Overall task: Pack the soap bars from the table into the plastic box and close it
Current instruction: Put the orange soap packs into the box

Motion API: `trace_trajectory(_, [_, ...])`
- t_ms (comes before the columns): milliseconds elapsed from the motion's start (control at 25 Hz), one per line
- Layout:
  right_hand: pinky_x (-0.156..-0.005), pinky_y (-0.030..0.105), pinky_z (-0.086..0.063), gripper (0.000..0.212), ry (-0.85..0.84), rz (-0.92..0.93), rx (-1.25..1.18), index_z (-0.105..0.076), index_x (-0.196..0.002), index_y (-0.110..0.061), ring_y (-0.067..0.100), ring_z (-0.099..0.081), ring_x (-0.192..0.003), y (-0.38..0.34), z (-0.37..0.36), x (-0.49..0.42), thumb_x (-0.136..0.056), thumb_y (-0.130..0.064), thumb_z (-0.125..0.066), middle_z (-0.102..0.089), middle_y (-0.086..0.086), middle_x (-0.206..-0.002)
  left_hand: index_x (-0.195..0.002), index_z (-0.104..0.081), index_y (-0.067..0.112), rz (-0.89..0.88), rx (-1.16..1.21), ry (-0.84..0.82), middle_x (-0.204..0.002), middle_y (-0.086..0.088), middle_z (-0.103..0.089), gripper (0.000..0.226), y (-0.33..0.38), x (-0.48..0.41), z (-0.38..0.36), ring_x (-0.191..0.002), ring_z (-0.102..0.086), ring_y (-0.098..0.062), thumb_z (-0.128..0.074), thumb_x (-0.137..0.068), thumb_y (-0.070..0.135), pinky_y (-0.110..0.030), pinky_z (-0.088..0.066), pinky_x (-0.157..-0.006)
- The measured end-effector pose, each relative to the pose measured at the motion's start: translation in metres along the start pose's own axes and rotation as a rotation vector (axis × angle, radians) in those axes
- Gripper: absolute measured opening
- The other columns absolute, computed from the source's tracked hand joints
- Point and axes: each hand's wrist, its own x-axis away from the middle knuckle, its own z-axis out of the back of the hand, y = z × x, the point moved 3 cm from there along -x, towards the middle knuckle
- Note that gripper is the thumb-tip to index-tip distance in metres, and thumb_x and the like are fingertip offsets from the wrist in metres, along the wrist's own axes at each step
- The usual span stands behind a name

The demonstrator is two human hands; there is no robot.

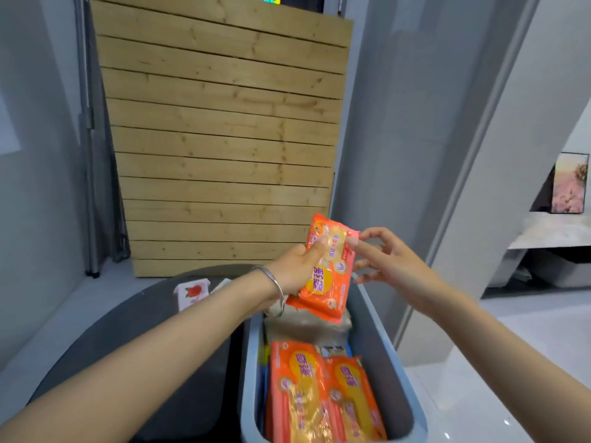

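Head view: left hand (295, 271), silver bangle (277, 289) at the wrist, gripping an orange soap pack (327, 276) tilted above the far end of the grey plastic box (388, 356), thumb pressed across its front. Right hand (388, 262) just right of the pack, fingers loosely spread, index fingertip touching its upper edge. Inside the box, two more orange soap packs (323, 394) lying side by side at the near end; left on the dark table (144, 340), a white strawberry-printed packet (192, 294).

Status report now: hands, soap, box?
Left hand grips orange soap pack above grey plastic box. Right hand open, fingertips touching pack. Two orange packs inside. Nothing blocking.
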Motion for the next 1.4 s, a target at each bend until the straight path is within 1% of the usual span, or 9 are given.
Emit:
trace_trajectory(200, [-0.06,0.017,-0.051,0.036,-0.133,0.011,0.243,-0.057,-0.105,-0.026,0.003,-0.068,-0.07,0.008,0.014,0.038,-0.076,-0.047,-0.06,-0.075,-0.009,-0.075,-0.105,-0.06,0.018,-0.036,-0.101,-0.038,-0.102,-0.005,-0.071,0.049,-0.015,0.025,-0.028,-0.095,-0.067,-0.02,-0.026,-0.094,0.052,-0.035,-0.052,-0.09])
trace_trajectory(360, [-0.065,0.012,-0.053,0.033,-0.26,-0.056,0.298,-0.064,-0.102,-0.009,0.006,-0.073,-0.081,0.028,0.016,0.057,-0.081,-0.034,-0.064,-0.076,-0.006,-0.082,-0.109,-0.059,0.015,-0.132,-0.809,-0.056,-0.112,-0.002,-0.064,0.047,-0.05,0.043,0.001,-0.106,-0.055,-0.019,-0.022,-0.098,0.041,-0.037,-0.042,-0.098])
trace_trajectory(480, [-0.072,0.017,-0.055,0.029,-0.348,-0.115,0.357,-0.066,-0.099,-0.008,0.011,-0.073,-0.087,0.04,0.011,0.063,-0.083,-0.032,-0.064,-0.077,-0.005,-0.088,-0.08,-0.059,0.015,-0.08,-1.058,-0.134,-0.089,-0.003,-0.064,0.046,-0.071,0.047,0.005,-0.089,-0.047,-0.015,-0.025,-0.097,0.041,-0.038,-0.033,-0.105])
trace_trajectory(680, [-0.104,0.032,-0.033,0.019,-0.355,0.096,0.919,-0.07,-0.088,-0.038,0.008,-0.047,-0.111,0.05,0.01,0.051,-0.078,-0.052,-0.062,-0.057,-0.012,-0.115,-0.062,-0.045,0.025,-0.078,-0.991,-0.133,-0.078,-0.002,-0.06,0.043,-0.075,0.047,0.006,-0.102,-0.049,-0.017,-0.028,-0.095,0.046,-0.043,-0.033,-0.106])
trace_trajectory(800, [-0.103,0.029,-0.015,0.033,-0.377,0.174,1.168,-0.075,-0.096,-0.037,0.004,-0.025,-0.11,0.057,0.008,0.045,-0.078,-0.059,-0.059,-0.043,-0.014,-0.133,-0.064,-0.048,0.023,-0.094,-0.991,-0.134,-0.078,-0.004,-0.063,0.044,-0.077,0.046,0.007,-0.094,-0.051,-0.013,-0.029,-0.094,0.048,-0.044,-0.035,-0.104])
trace_trajectory(960, [-0.11,0.034,-0.018,0.049,-0.374,0.155,1.123,-0.074,-0.098,-0.037,0.008,-0.03,-0.116,0.052,0.002,0.033,-0.074,-0.069,-0.047,-0.043,-0.014,-0.137,-0.085,-0.065,0.028,-0.202,-0.894,-0.052,-0.093,0.004,-0.067,0.032,-0.072,0.046,0.015,-0.088,-0.054,-0.008,-0.04,-0.091,0.048,-0.039,-0.046,-0.093])
trace_trajectory(1160, [-0.115,0.039,-0.021,0.03,-0.263,0.256,0.854,-0.067,-0.109,-0.033,0.015,-0.028,-0.135,0.035,-0.035,0.001,-0.086,-0.049,-0.056,-0.038,-0.004,-0.144,-0.112,-0.061,0.022,-0.281,-0.684,0.293,-0.114,0.005,-0.064,0.026,-0.082,0.033,0.075,-0.085,-0.059,0.001,-0.049,-0.092,0.032,-0.004,-0.041,-0.074])
trace_trajectory(1280, [-0.114,0.036,-0.022,0.035,-0.299,0.31,0.854,-0.065,-0.116,-0.028,0.017,-0.027,-0.137,0.034,-0.071,-0.023,-0.087,-0.045,-0.058,-0.036,-0.001,-0.148,-0.115,-0.058,0.021,-0.097,-0.524,0.466,-0.118,0.003,-0.063,0.027,-0.12,0.021,0.115,-0.067,-0.064,0.001,-0.052,-0.091,0.031,-0.007,-0.049,-0.06])
trace_trajectory(1400, [-0.117,0.041,-0.02,0.044,-0.3,0.3,0.908,-0.059,-0.126,-0.025,0.021,-0.023,-0.141,0.042,-0.101,-0.051,-0.088,-0.049,-0.053,-0.032,0.001,-0.152,-0.126,-0.051,0.012,0.124,-0.484,0.567,-0.13,-0.01,-0.056,0.044,-0.167,0.007,0.144,-0.105,-0.06,-0.019,-0.057,-0.087,0.032,-0.025,-0.048,-0.079])
